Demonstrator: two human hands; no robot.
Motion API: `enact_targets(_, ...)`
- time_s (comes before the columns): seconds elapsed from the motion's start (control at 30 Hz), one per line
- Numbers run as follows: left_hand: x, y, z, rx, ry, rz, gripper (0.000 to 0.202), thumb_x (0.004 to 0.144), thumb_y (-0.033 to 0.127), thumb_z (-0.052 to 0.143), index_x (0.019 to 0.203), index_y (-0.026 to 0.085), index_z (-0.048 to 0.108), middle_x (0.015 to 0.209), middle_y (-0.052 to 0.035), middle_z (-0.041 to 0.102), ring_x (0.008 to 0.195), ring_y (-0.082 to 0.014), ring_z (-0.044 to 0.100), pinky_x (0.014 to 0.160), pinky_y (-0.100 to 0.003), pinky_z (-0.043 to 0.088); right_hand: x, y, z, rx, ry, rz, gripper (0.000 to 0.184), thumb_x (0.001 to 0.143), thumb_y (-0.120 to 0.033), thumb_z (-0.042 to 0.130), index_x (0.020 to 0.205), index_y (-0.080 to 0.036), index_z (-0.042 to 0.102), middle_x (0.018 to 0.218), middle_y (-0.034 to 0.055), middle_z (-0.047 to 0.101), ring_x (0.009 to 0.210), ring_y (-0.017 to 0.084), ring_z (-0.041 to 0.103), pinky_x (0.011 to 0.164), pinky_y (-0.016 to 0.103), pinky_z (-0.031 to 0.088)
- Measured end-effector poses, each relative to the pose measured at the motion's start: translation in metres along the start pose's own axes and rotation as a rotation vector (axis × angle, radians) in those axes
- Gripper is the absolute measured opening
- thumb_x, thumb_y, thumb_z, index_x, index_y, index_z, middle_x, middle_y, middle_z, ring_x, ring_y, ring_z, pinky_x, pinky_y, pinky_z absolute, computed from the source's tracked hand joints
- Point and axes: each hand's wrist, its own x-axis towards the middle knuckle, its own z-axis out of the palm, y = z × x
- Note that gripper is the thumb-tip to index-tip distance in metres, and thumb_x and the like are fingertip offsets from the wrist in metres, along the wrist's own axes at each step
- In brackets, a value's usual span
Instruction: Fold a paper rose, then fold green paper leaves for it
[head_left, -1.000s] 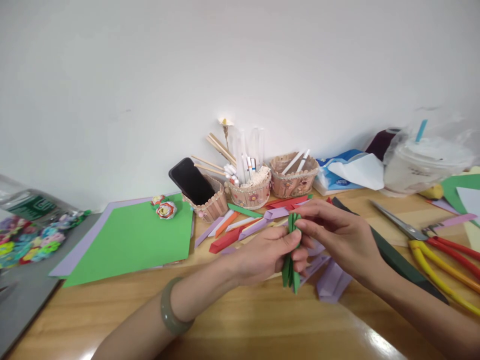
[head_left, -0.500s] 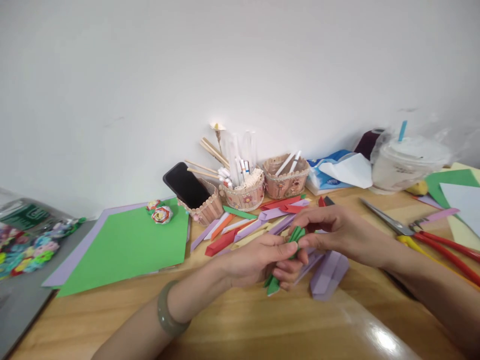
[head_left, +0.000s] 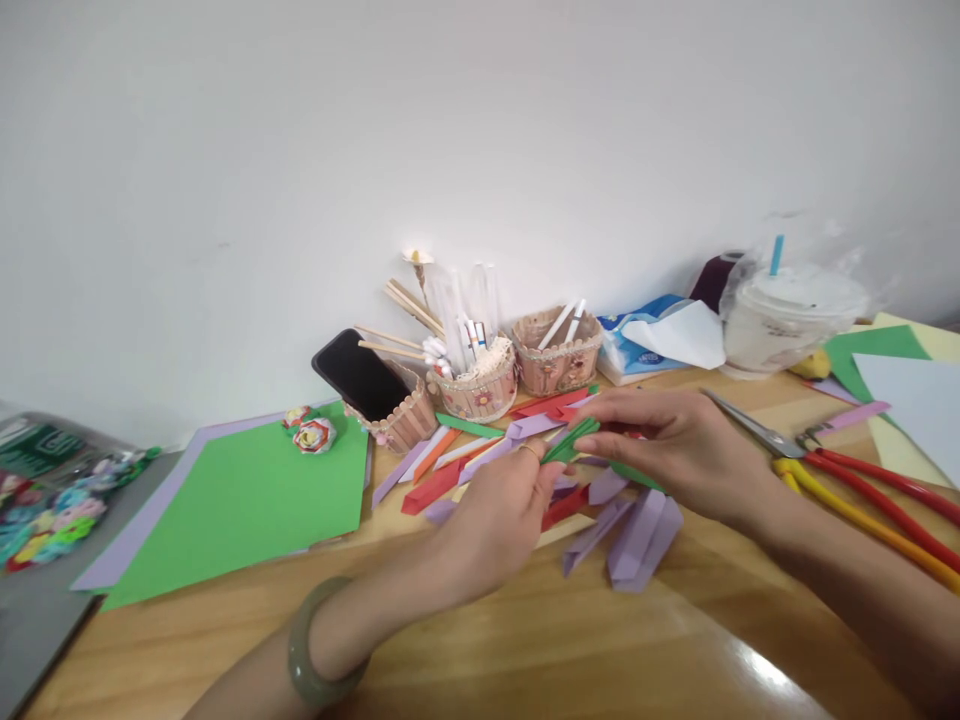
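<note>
Between my two hands is a bundle of green folded paper strips (head_left: 571, 446). My left hand (head_left: 499, 510) grips its near left end, with the back of the hand toward me and a bracelet (head_left: 300, 640) on the wrist. The thumb and fingers of my right hand (head_left: 660, 440) pinch its upper right end. Purple folded strips (head_left: 645, 540) lie on the table just below my right hand. Red folded strips (head_left: 439, 487) and other coloured ones spread behind and beneath both hands.
Decorated baskets (head_left: 555, 370) stand by the wall; one holds a phone (head_left: 360, 372). Green paper (head_left: 247, 510) with small paper flowers (head_left: 313, 434) lies at left. Red-handled scissors (head_left: 847, 470), a tissue pack (head_left: 637, 345) and a lidded cup (head_left: 787, 320) are at right.
The green bundle has been turned from nearly upright to a flatter slant and raised slightly. My left hand has rolled over so its back shows. The view has shifted a little.
</note>
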Motion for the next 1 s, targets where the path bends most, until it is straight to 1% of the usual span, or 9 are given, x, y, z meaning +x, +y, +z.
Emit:
enact_targets(0.1, 0.0, 0.0, 0.0, 0.077, 0.038, 0.056, 0.021, 0.087, 0.029, 0.036, 0.079, 0.018, 0.052, 0.073, -0.0036, 0.057, 0.068, -0.0172, 0.05, 0.064, -0.029, 0.034, 0.0, -0.003, -0.005, -0.036, -0.015, -0.021, 0.019, 0.076, -0.036, 0.061, 0.079, -0.019, 0.069, 0.071, 0.0021, 0.067, 0.065, 0.014, 0.06, 0.059, 0.024, 0.047)
enact_targets(0.2, 0.002, -0.003, -0.004, 0.029, 0.058, 0.06, 0.022, 0.088, 0.03, 0.035, 0.077, 0.018, 0.051, 0.073, -0.0024, 0.056, 0.066, -0.0156, 0.049, 0.062, -0.027, 0.034, 0.004, 0.002, -0.019, -0.104, -0.05, -0.013, 0.026, 0.081, -0.04, 0.053, 0.092, -0.02, 0.065, 0.085, 0.0046, 0.067, 0.076, 0.017, 0.062, 0.064, 0.026, 0.049)
enact_targets(0.33, 0.006, -0.006, -0.013, -0.071, 0.152, 0.009, 0.025, 0.089, 0.034, 0.033, 0.078, 0.018, 0.049, 0.074, -0.0009, 0.055, 0.066, -0.0133, 0.047, 0.062, -0.025, 0.034, 0.005, 0.03, -0.025, -0.543, -0.037, 0.026, 0.043, 0.089, -0.04, 0.034, 0.118, -0.014, 0.053, 0.111, 0.0153, 0.06, 0.103, 0.026, 0.056, 0.083, 0.041, 0.046)
enact_targets(0.37, 0.006, -0.007, -0.015, -0.094, 0.174, 0.008, 0.025, 0.089, 0.035, 0.034, 0.077, 0.018, 0.049, 0.074, -0.0005, 0.054, 0.066, -0.0128, 0.047, 0.062, -0.024, 0.034, 0.003, 0.037, -0.019, -0.66, -0.12, 0.039, 0.048, 0.089, -0.039, 0.035, 0.125, -0.009, 0.046, 0.118, 0.0197, 0.056, 0.11, 0.029, 0.052, 0.086, 0.045, 0.044)
enact_targets(0.43, 0.008, -0.007, -0.019, -0.152, 0.205, 0.009, 0.025, 0.088, 0.037, 0.036, 0.077, 0.018, 0.049, 0.072, 0.0005, 0.052, 0.065, -0.0117, 0.046, 0.06, -0.023, 0.034, -0.004, 0.048, 0.0, -0.702, -0.197, 0.042, 0.053, 0.086, -0.038, 0.044, 0.127, -0.005, 0.044, 0.127, 0.0242, 0.048, 0.119, 0.033, 0.043, 0.093, 0.05, 0.039)
enact_targets(0.53, 0.01, -0.009, -0.022, -0.259, 0.214, -0.028, 0.028, 0.086, 0.041, 0.038, 0.077, 0.018, 0.05, 0.063, 0.0033, 0.044, 0.056, -0.0097, 0.039, 0.052, -0.021, 0.031, -0.017, 0.051, 0.039, -0.724, -0.283, 0.03, 0.06, 0.08, -0.042, 0.054, 0.127, -0.006, 0.046, 0.134, 0.0233, 0.041, 0.126, 0.035, 0.033, 0.098, 0.05, 0.036)
enact_targets(0.67, 0.012, -0.012, -0.024, -0.337, 0.216, -0.084, 0.031, 0.085, 0.046, 0.04, 0.077, 0.017, 0.049, 0.056, 0.0064, 0.033, 0.049, -0.0083, 0.029, 0.045, -0.019, 0.024, -0.03, 0.043, 0.076, -0.743, -0.332, -0.015, 0.066, 0.083, -0.044, 0.05, 0.131, -0.001, 0.04, 0.137, 0.0244, 0.035, 0.129, 0.033, 0.028, 0.103, 0.047, 0.031)
enact_targets(0.83, 0.012, -0.013, -0.024, -0.355, 0.224, -0.076, 0.028, 0.085, 0.045, 0.042, 0.079, 0.018, 0.048, 0.059, 0.0058, 0.035, 0.052, -0.0085, 0.031, 0.046, -0.019, 0.026, -0.03, 0.038, 0.088, -0.787, -0.233, -0.155, 0.054, 0.083, -0.04, 0.053, 0.123, -0.004, 0.049, 0.126, 0.0211, 0.051, 0.119, 0.032, 0.044, 0.095, 0.046, 0.04)
enact_targets(1.0, 0.013, -0.007, -0.024, -0.395, 0.209, -0.071, 0.027, 0.084, 0.042, 0.044, 0.076, 0.016, 0.048, 0.059, 0.0058, 0.034, 0.051, -0.0075, 0.029, 0.046, -0.019, 0.025, -0.025, 0.035, 0.085, -0.81, -0.244, -0.207, 0.028, 0.086, -0.018, 0.05, 0.112, -0.016, 0.057, 0.106, 0.0094, 0.063, 0.098, 0.023, 0.055, 0.082, 0.037, 0.047)
